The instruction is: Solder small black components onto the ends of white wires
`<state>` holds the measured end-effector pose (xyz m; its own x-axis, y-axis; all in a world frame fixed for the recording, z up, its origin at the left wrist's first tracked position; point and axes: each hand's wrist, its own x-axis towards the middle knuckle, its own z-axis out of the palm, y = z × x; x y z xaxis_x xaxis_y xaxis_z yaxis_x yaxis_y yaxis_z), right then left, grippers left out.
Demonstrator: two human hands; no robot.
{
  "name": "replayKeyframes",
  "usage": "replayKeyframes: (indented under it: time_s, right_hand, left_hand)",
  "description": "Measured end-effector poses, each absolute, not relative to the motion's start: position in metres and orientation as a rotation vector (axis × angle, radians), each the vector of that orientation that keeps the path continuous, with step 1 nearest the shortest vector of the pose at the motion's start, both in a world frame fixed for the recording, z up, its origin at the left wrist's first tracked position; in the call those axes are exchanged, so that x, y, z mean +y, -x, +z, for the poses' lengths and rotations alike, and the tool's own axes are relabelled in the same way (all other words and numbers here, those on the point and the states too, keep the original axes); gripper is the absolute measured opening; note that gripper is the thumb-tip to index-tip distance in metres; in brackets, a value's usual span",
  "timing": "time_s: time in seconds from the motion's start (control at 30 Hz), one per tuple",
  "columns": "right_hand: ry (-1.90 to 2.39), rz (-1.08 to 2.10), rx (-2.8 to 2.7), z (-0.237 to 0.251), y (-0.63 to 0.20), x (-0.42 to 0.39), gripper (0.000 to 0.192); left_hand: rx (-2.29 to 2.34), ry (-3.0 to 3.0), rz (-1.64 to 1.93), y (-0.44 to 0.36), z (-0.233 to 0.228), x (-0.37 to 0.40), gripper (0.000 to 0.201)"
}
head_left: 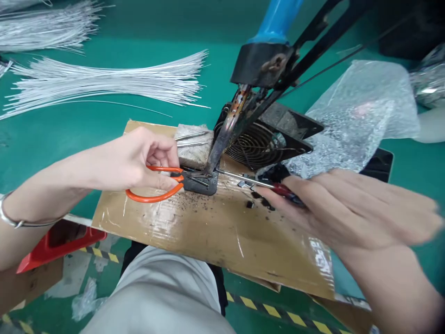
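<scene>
Closest to us is our own lap in light grey trousers (163,297), right under the edge of the taped-up cardboard sheet (222,236) that covers the green bench (104,125).

Container-wise there's not much: a red plastic tray (55,243) pokes out below the bench on the left, and we can't see what's in it. A clear bubble-wrap bag (361,116) sits on the right, contents too blurry to call.

Left hand (135,160) has its fingers curled shut around the orange-handled scissors (156,185), whose tips lie by a small dark metal block (201,182) on the cardboard. The blackened tip of the mounted soldering iron (229,125) comes down right at that block.

Right hand (347,208) is pinched closed on a thin red-handled tool (264,184), with its metal shaft pointing left at the same block. The hand's a bit motion-blurred.

Behind all that: a black fan grille (260,144), and bundles of white wires (104,79) fanned out on the bench.
</scene>
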<state>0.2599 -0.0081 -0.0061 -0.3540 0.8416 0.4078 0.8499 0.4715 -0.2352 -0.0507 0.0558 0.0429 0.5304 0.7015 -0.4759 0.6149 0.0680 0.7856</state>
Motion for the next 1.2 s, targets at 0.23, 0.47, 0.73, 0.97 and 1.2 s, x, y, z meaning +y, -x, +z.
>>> replayKeyframes:
  time_s: [0.23, 0.47, 0.73, 0.97, 1.2]
  right_hand:
    - [1.274, -0.354, -2.307, -0.021, -0.253, -0.010, 0.030]
    - [1.239, -0.316, -2.308, -0.030, -0.260, -0.018, 0.027]
    - [1.156, -0.327, -2.418, -0.047, -0.235, -0.007, 0.038]
    - [1.196, -0.046, -2.469, -0.041, -0.224, -0.002, 0.038]
    - [1.118, -0.303, -2.440, -0.044, -0.226, -0.005, 0.039]
  left_hand:
    - [1.094, -1.611, 0.003, 0.055, 0.028, 0.046, 0.016]
    - [1.131, -1.525, -0.019, 0.053, 0.020, 0.032, 0.023]
    - [1.219, -1.521, -0.070, 0.064, 0.019, 0.020, 0.018]
    - [1.286, -1.554, -0.099, 0.080, 0.026, 0.021, 0.015]
    - [1.329, -1.575, -0.072, 0.087, 0.028, 0.029, 0.015]
